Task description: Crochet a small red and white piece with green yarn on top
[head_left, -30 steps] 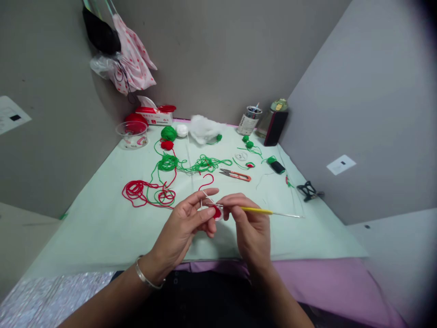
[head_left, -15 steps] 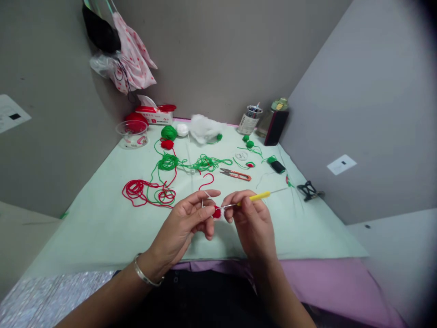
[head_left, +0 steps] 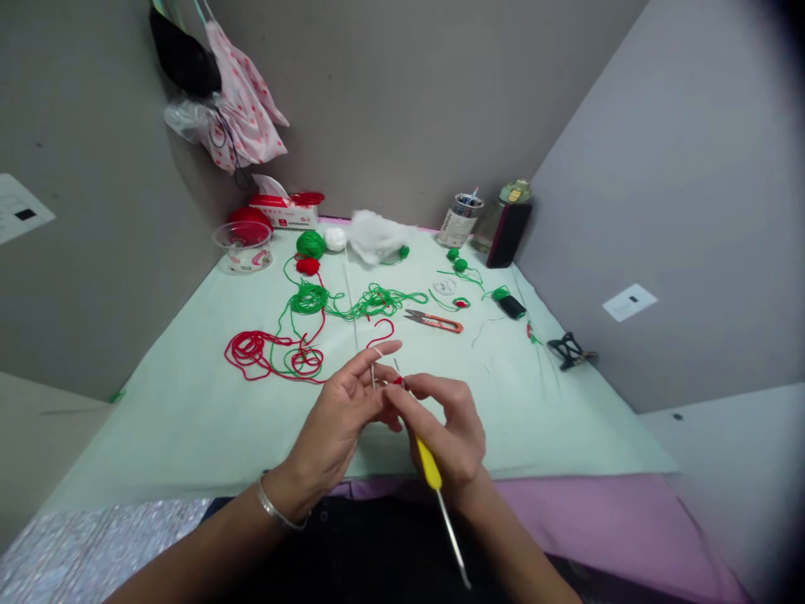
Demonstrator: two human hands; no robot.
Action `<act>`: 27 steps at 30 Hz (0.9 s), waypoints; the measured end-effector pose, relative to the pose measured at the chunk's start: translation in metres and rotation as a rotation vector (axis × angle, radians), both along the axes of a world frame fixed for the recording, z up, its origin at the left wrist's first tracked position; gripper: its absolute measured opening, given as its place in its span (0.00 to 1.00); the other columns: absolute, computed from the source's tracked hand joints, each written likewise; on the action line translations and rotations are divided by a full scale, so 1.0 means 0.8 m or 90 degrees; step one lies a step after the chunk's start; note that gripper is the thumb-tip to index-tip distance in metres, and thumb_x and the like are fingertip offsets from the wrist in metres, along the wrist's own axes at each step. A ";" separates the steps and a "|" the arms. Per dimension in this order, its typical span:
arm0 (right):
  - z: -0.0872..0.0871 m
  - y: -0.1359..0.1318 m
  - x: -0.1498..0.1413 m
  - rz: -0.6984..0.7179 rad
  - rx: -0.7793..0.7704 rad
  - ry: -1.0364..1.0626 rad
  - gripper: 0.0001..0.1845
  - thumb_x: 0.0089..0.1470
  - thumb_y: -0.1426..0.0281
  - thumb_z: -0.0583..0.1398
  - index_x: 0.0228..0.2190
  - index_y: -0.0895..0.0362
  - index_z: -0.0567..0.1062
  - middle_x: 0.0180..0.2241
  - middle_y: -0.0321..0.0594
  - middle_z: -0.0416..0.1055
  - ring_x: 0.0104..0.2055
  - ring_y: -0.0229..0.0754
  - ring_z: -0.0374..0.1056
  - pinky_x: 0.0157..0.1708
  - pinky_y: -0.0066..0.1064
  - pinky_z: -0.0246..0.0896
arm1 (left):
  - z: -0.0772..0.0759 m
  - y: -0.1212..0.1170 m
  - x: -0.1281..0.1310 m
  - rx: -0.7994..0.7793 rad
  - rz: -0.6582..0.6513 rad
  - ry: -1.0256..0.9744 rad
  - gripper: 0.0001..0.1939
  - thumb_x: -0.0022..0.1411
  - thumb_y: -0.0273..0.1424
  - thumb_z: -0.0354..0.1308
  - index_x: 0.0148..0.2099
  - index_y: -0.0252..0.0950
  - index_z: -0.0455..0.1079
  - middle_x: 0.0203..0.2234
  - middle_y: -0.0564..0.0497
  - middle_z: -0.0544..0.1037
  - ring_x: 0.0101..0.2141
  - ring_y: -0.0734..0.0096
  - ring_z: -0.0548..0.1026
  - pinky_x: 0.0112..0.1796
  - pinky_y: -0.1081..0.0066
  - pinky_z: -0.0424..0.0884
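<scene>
Between my fingertips is a small red and white crochet piece (head_left: pixel 398 382), mostly covered by them. My left hand (head_left: pixel 349 407) pinches it, with white yarn (head_left: pixel 373 373) looped over the raised index finger. A crochet hook (head_left: pixel 428 464) with a yellow grip lies in my right hand (head_left: pixel 449 428); its free metal end slants down toward my body. The right thumb and index finger also meet at the crochet piece. The hook's other tip pokes up beyond the fingers. The white strand runs back toward a white yarn ball (head_left: pixel 335 240).
Loose red yarn (head_left: pixel 248 356) and green yarn (head_left: pixel 311 299) spread over the table's left and middle. Orange-handled thread snips (head_left: pixel 433 321) lie beyond my hands. White stuffing (head_left: pixel 377 237), a can (head_left: pixel 460 221), a bottle (head_left: pixel 494 222) and a phone (head_left: pixel 509 235) stand at the back.
The hook has swung from pointing rightward to pointing down toward my body. My right hand has turned and closed in on the crochet piece. My left hand stays nearly in place.
</scene>
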State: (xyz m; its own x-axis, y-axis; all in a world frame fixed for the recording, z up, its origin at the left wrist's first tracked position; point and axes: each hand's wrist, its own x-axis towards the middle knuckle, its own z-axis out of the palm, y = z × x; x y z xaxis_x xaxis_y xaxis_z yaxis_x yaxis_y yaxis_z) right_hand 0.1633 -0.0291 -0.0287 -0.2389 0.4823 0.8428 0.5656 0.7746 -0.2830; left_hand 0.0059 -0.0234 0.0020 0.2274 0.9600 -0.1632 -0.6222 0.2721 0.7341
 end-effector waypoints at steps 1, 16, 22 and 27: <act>-0.001 0.001 -0.001 -0.006 0.003 0.012 0.25 0.63 0.79 0.64 0.58 0.47 0.79 0.47 0.46 0.79 0.46 0.48 0.77 0.41 0.39 0.77 | 0.001 0.001 -0.002 -0.025 -0.028 -0.016 0.25 0.57 0.30 0.77 0.57 0.38 0.81 0.29 0.56 0.76 0.22 0.84 0.71 0.24 0.82 0.72; 0.015 0.009 -0.013 0.117 -0.264 0.328 0.15 0.67 0.76 0.61 0.46 0.47 0.84 0.40 0.39 0.80 0.42 0.43 0.77 0.41 0.35 0.75 | 0.007 -0.004 0.006 0.036 0.021 0.054 0.22 0.57 0.28 0.76 0.54 0.39 0.84 0.31 0.53 0.79 0.28 0.78 0.73 0.29 0.80 0.75; 0.008 0.008 -0.006 0.040 -0.150 0.240 0.15 0.65 0.76 0.62 0.47 0.49 0.84 0.41 0.42 0.80 0.42 0.44 0.77 0.40 0.37 0.75 | 0.000 0.007 -0.002 -0.094 -0.067 -0.068 0.20 0.56 0.28 0.76 0.51 0.32 0.84 0.23 0.57 0.71 0.20 0.85 0.65 0.21 0.83 0.66; 0.020 0.017 -0.003 0.176 -0.370 0.483 0.11 0.69 0.68 0.60 0.37 0.53 0.83 0.33 0.39 0.77 0.30 0.38 0.71 0.32 0.33 0.70 | 0.000 0.009 -0.006 -0.056 -0.012 -0.025 0.17 0.57 0.26 0.75 0.50 0.36 0.85 0.29 0.54 0.78 0.29 0.79 0.74 0.37 0.78 0.75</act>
State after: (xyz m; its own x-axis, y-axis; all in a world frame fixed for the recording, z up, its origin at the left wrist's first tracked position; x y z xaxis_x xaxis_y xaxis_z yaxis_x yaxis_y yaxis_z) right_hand 0.1608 -0.0154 -0.0129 0.0993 0.8778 0.4686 -0.1017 0.4775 -0.8728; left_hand 0.0011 -0.0162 0.0024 0.2537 0.9378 -0.2372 -0.6442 0.3467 0.6817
